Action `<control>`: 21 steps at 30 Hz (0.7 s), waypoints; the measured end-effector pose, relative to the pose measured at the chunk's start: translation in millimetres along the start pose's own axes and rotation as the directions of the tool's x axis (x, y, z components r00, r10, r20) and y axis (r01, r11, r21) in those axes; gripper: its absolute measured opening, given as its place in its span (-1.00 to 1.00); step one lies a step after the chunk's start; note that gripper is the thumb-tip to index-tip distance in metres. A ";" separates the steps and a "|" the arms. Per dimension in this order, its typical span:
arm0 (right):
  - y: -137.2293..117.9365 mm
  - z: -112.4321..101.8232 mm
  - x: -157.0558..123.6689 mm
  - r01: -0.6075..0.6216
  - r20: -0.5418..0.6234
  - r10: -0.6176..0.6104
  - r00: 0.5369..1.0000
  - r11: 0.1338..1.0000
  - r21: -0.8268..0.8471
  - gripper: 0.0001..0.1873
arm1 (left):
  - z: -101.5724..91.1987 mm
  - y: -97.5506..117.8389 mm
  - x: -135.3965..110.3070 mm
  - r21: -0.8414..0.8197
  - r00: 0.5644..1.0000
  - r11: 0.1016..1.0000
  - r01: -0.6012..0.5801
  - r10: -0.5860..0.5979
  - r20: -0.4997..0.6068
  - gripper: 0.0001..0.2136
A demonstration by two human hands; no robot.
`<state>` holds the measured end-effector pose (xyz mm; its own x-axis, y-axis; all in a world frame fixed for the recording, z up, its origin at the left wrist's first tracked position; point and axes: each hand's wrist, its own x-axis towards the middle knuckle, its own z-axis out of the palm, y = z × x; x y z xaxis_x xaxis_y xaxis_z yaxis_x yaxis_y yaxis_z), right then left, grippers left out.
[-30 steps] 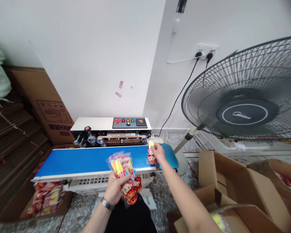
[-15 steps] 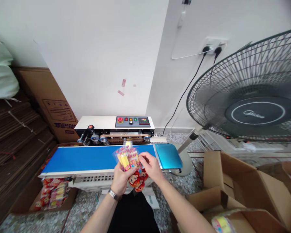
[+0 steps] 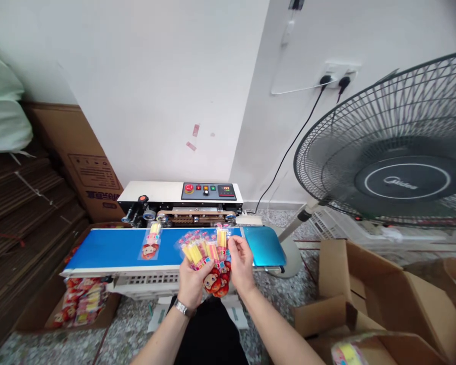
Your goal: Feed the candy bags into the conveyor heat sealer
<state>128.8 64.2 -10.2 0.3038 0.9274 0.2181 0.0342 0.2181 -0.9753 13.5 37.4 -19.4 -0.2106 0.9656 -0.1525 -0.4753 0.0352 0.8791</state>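
Observation:
My left hand (image 3: 192,285) is closed around a fanned bunch of clear printed packets (image 3: 213,281), with yellow and pink sticks inside and a red-haired cartoon figure at the lower end. In my right hand (image 3: 242,264), thumb and fingers pinch the edge of one such packet (image 3: 222,238), raised beside the bunch near the sealing machine's rollers. A single packet (image 3: 151,242) lies on the blue conveyor belt (image 3: 110,248) to the left. Behind the belt stands the band sealing machine (image 3: 155,190) with its control panel (image 3: 208,191).
A carton (image 3: 110,312) with many packets sits below the belt on the left. Open cardboard boxes (image 3: 334,268) stand at the lower right. A large fan (image 3: 405,177) rises on the right, behind a blue metal end plate (image 3: 264,246). Flattened cartons (image 3: 26,203) are stacked at left.
One packet now shows on the left part of the belt, away from the rollers. My right hand has drawn a packet up and slightly right from the bunch.

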 end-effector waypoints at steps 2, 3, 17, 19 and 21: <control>-0.4 -0.7 -0.2 0.015 -0.021 -0.015 1.000 1.000 0.008 -0.80 | -2.2 -0.3 1.1 0.005 1.000 1.000 -0.026 0.026 -0.017 -0.58; -1.1 -1.4 0.1 0.021 0.002 -0.021 1.000 1.000 0.010 -0.80 | -3.3 0.1 1.7 0.011 0.999 0.999 -0.034 0.034 -0.021 -0.58; 0.0 -9.8 1.3 -0.072 0.204 0.050 0.978 0.992 0.101 -0.80 | -10.6 14.0 0.5 0.065 0.998 0.996 -0.058 0.057 0.008 -0.62; 0.5 -9.7 0.1 -0.100 0.191 0.083 0.978 0.992 0.077 -0.78 | -11.4 13.7 0.9 0.053 0.999 0.997 -0.053 0.052 0.011 -0.61; 1.2 -9.1 -0.6 -0.113 0.161 0.100 0.982 0.991 0.070 -0.78 | -12.0 12.6 1.0 0.029 0.999 0.999 -0.034 0.034 0.001 -0.60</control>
<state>137.3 61.1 -11.8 0.1480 0.9815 0.1218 -0.0667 0.1328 -0.9889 -3.0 35.8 -13.9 -0.2256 0.9666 -0.1219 -0.4426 0.0098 0.8967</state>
